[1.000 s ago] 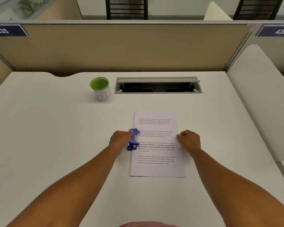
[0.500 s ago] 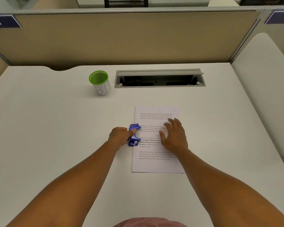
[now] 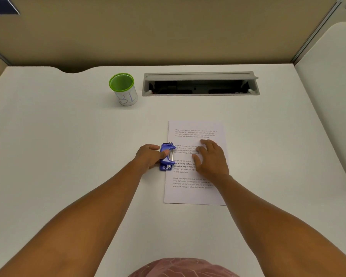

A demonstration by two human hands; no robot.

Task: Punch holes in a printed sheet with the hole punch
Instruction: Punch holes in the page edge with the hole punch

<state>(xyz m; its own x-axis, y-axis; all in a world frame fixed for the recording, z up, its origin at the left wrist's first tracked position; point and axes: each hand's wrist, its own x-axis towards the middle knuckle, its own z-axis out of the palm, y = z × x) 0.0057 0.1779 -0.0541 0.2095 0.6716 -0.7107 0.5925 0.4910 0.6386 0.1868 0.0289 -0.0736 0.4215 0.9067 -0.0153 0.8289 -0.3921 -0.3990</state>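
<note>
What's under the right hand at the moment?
The right hand lies flat on the printed sheet, covering part of its middle text. The sheet's left edge sits in the blue hole punch. Whether holes exist yet is hidden.

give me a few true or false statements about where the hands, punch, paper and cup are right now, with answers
1. The left hand is on the blue hole punch. True.
2. The right hand grips the cup. False: it lies flat on the printed sheet.
3. The punch sits at the sheet's left edge. True.
4. The cup lies tipped on its side. False: it stands upright, left of the open cable tray.
5. The sheet is lifted off the desk. False: it lies flat on it.
</note>
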